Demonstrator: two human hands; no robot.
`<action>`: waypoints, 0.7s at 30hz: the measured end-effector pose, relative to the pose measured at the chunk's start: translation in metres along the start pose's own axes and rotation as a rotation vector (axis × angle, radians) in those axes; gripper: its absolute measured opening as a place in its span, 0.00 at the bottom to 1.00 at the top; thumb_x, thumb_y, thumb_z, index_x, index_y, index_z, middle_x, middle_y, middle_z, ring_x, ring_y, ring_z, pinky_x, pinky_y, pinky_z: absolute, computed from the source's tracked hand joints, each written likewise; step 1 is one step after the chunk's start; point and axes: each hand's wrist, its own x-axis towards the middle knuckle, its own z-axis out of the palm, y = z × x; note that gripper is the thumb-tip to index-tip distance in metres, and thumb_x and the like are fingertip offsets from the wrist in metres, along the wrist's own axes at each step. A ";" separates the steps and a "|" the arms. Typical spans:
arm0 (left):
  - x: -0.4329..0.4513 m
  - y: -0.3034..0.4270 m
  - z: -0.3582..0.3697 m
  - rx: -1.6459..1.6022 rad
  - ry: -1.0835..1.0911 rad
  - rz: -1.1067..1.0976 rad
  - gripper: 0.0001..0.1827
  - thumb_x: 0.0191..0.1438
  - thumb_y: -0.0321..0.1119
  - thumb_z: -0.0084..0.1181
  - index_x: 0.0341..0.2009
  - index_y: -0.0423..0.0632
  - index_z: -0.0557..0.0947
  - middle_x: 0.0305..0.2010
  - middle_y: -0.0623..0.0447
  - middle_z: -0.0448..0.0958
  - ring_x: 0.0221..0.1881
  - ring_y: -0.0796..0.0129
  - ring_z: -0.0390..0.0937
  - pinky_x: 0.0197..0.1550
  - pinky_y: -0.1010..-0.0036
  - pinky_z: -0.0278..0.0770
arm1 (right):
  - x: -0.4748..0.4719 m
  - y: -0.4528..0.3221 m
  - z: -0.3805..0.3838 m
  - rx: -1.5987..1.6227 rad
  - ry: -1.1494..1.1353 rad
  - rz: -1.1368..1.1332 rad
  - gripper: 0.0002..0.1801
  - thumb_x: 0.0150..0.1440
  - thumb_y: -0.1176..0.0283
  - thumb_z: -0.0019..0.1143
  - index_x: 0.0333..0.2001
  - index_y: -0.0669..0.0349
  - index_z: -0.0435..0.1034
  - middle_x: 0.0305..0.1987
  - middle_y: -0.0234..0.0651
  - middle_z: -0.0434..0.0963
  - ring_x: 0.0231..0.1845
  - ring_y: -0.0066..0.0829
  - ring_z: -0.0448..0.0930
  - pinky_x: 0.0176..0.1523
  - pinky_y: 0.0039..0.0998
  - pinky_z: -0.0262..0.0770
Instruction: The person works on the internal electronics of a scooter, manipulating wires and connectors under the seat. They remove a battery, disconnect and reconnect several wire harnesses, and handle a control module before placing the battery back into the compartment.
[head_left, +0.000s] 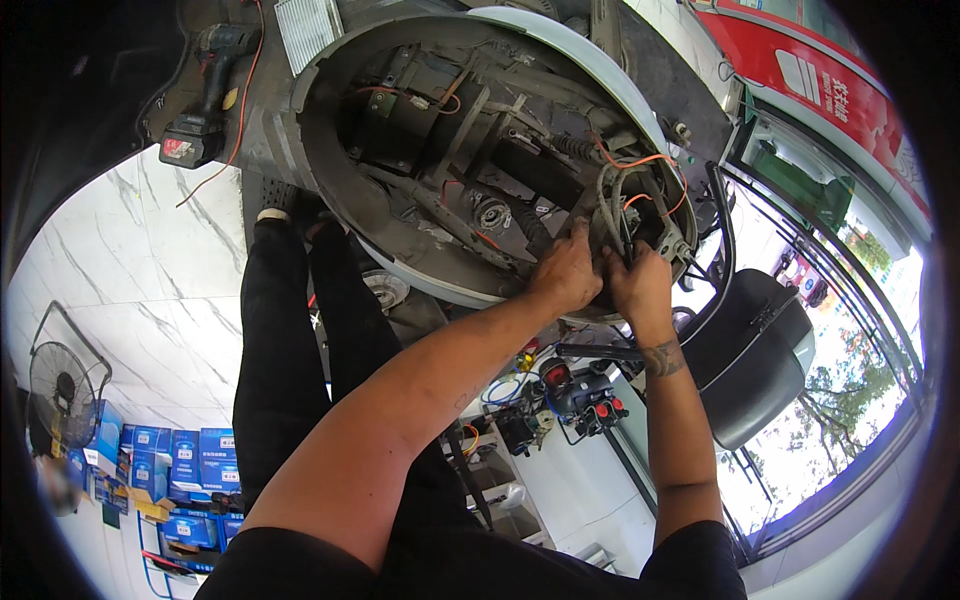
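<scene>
Before me is the open body of an electric scooter (337, 172), its dusty frame tubes and inner parts exposed. My left hand (566, 274) reaches over the near rim at the right end, index finger extended against a dark part; its other fingers are partly hidden. Close beside it, my right hand (641, 285) has thumb and fingers around a black cable (628, 246). Looped grey cables (611, 184) hang just above both hands. An orange wire (645, 160) arcs over them. A metal bracket (673, 246) sits to the right of my right hand.
A cordless impact wrench (214, 90) lies at upper left, near a loose orange wire (241, 127). A coil-spring shock absorber (574, 146) is inside the body. At right are a black scooter top box (750, 345) and tubular rail (724, 225). Blue boxes (184, 457) and a fan (64, 394) stand lower left.
</scene>
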 end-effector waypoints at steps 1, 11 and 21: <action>0.000 0.000 0.000 -0.003 -0.008 -0.008 0.43 0.52 0.30 0.64 0.71 0.33 0.61 0.51 0.24 0.81 0.55 0.30 0.80 0.59 0.49 0.80 | -0.002 0.000 0.002 -0.014 0.023 0.014 0.19 0.60 0.63 0.67 0.35 0.73 0.76 0.33 0.66 0.80 0.40 0.68 0.82 0.45 0.56 0.79; 0.000 0.001 0.003 0.029 0.032 -0.009 0.40 0.52 0.30 0.65 0.67 0.35 0.64 0.51 0.25 0.82 0.57 0.32 0.80 0.60 0.49 0.80 | -0.002 0.004 0.012 -0.033 0.043 -0.027 0.19 0.60 0.63 0.66 0.32 0.74 0.77 0.32 0.67 0.80 0.39 0.69 0.81 0.44 0.57 0.79; 0.010 0.005 0.003 -0.037 -0.016 -0.017 0.41 0.50 0.28 0.63 0.68 0.33 0.62 0.54 0.23 0.80 0.60 0.30 0.78 0.63 0.48 0.77 | -0.010 0.013 0.030 0.103 0.195 0.159 0.20 0.60 0.61 0.67 0.35 0.73 0.77 0.30 0.65 0.81 0.38 0.68 0.82 0.43 0.53 0.79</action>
